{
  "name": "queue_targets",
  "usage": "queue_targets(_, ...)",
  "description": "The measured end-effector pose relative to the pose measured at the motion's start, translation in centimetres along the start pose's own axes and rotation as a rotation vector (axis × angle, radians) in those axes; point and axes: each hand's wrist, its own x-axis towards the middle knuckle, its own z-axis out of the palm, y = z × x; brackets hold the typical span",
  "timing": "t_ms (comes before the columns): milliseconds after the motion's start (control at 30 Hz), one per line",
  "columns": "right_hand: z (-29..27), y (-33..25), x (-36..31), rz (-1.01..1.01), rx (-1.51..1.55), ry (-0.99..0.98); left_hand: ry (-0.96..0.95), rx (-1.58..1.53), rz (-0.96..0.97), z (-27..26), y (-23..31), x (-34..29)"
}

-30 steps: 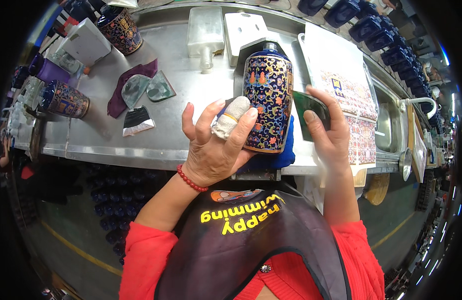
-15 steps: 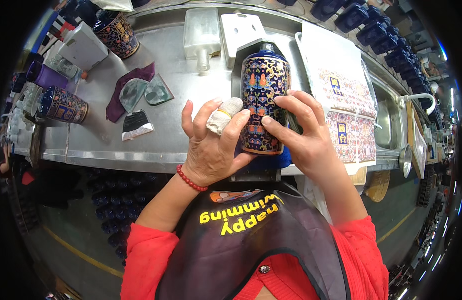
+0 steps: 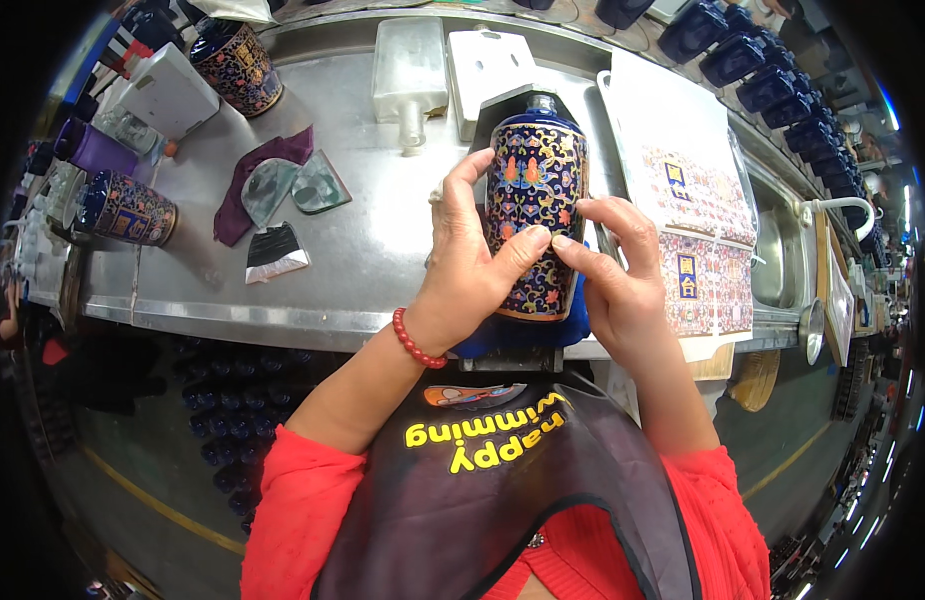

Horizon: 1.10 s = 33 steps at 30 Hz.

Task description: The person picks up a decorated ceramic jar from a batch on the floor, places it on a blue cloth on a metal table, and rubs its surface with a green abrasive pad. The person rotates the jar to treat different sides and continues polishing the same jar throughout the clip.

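A dark blue bottle (image 3: pixel 531 185) with a gold, red and orange floral pattern leans neck-away in front of me, on a dark holder with blue cloth (image 3: pixel 575 325) under its base. My left hand (image 3: pixel 465 260) is closed round its left side, thumb flat across the front and the other fingers partly hidden behind the hand. Just a scrap of the white cloth wrap on one left finger shows. My right hand (image 3: pixel 628 270) grips the right side, with its thumb tip on the pattern close to the left thumb and its index finger along the edge.
Printed pattern sheets (image 3: pixel 705 265) lie to the right, before a metal sink (image 3: pixel 778 250). Behind the bottle are a clear glass bottle (image 3: pixel 411 70) and a white block (image 3: pixel 491 65). Leftward lie a purple cloth (image 3: pixel 238 195), a black-and-white scraper (image 3: pixel 276 252) and another patterned bottle (image 3: pixel 126 208).
My left hand has moved from beside the lower bottle to wrap its left side, its thumb now on the front. My right thumb has slid slightly right and stays on the bottle.
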Motion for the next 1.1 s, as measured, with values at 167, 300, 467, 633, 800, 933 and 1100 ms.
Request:
queue_targets(167, 0.4, -0.2, -0.4, 0.058, 0.057, -0.027, -0.073, -0.480, -0.119, -0.3, 0.4, -0.2)
queue_targets(300, 0.6, -0.1, -0.4, 0.039, 0.035, 0.001, -0.056, -0.404, -0.147, -0.7, 0.0, 0.3)
queue_targets(467, 1.4, 0.0, -0.7, 0.012, 0.001, 0.065, -0.082, -0.158, -0.092, -0.4, -0.5, 0.4)
queue_targets(633, 1.9, 0.2, -1.0, 0.016, 0.024, 0.095, -0.143, -0.233, -0.151, -1.1, -0.4, 0.3)
queue_targets(800, 1.8, 0.1, -1.2, 0.040, 0.034, 0.052, -0.138, -0.203, -0.057, -1.5, -0.3, 0.5)
queue_targets(933, 1.9, 0.0, -1.1, 0.042, 0.028, 0.087, -0.158, -0.385, -0.135, -1.9, 0.0, 0.2)
queue_targets(1100, 2.0, 0.0, -1.2, 0.045, 0.029, 0.090, -0.065, -0.017, 0.035, -1.3, -0.4, 0.1)
